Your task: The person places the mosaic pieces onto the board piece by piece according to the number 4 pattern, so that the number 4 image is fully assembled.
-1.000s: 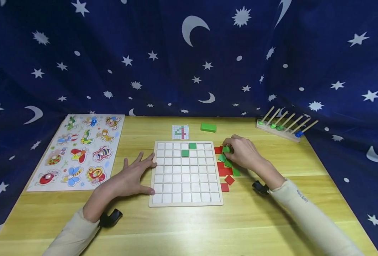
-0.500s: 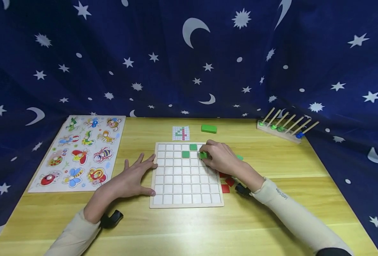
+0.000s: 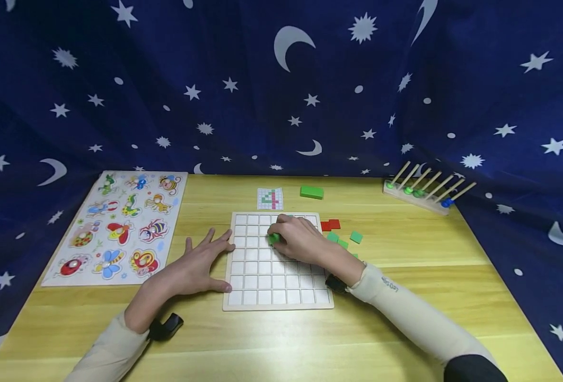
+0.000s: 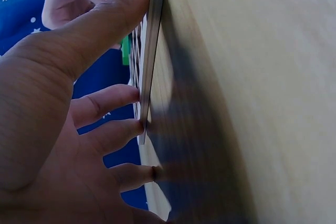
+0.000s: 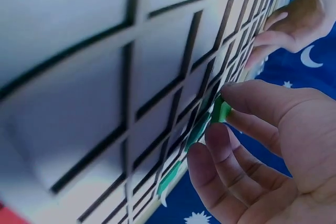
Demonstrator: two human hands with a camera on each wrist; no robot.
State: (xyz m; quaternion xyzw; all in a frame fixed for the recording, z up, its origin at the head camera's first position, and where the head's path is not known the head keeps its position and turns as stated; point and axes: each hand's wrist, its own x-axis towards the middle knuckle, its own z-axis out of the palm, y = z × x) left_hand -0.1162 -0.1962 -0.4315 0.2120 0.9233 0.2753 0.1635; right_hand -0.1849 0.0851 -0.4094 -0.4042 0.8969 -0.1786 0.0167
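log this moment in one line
right hand: pinches green tile over grid board | left hand: touches board's left edge | pattern card: beyond board | loose tiles: right of board

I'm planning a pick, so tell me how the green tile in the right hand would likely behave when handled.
The green tile is likely stiff: pinched by the right hand, it shows no bend. Small beside the hand, it is probably light. Pushed, it would likely slide rather than roll, as the loose green tiles look flat and straight-edged.
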